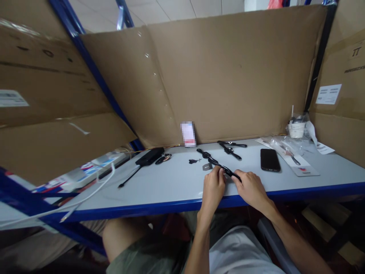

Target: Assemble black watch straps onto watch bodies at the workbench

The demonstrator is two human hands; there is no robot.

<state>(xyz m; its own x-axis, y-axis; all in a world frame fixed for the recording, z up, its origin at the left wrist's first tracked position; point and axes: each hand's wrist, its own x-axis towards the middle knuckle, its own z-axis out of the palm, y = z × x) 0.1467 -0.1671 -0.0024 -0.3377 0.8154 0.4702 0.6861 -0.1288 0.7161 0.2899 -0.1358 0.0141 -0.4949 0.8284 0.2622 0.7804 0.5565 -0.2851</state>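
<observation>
My left hand (213,185) and my right hand (252,187) are closed on a black spokeshave (227,170) near the table's front edge. Fingers cover both its ends. Just beyond it lies another black spokeshave (206,155), slanting up to the left. A flat grey blade (207,167) with a slot rests near my left hand. Left of that are a small dark cap-like part (193,161) and what looks like a screw. Farther back, two more black spokeshaves (232,151) lie close together.
A black phone (270,160) and packaging with a tool (296,161) lie right; a cup (296,128) stands behind. Left are a black device with a cable (150,156), keys (163,158) and a power strip (94,171). Cardboard (228,76) walls the back.
</observation>
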